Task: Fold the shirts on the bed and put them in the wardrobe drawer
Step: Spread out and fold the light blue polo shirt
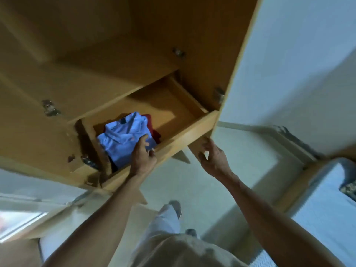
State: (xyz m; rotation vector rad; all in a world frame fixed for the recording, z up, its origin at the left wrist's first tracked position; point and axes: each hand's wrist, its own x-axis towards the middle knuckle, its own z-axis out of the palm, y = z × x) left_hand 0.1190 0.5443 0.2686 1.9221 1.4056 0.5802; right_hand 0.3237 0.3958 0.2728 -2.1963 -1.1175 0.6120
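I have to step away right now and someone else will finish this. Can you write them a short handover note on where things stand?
Left hand: fingers resting on the folded blue shirt, not clearly gripping it.
Right hand: loosely open, hovering by the drawer front's right end, holding nothing.
The drawer is pulled out; the blue shirt lies in its left part on top of a red garment.
Done: two folded items are in the drawer.
Left: withdraw the left hand; the bed is out of view, so check it for more shirts before pushing the drawer shut.

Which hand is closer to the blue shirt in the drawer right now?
Left. The left hand reaches over the drawer front with its fingers on the blue shirt. The right hand is outside the drawer, below its front corner, clear of the shirt.
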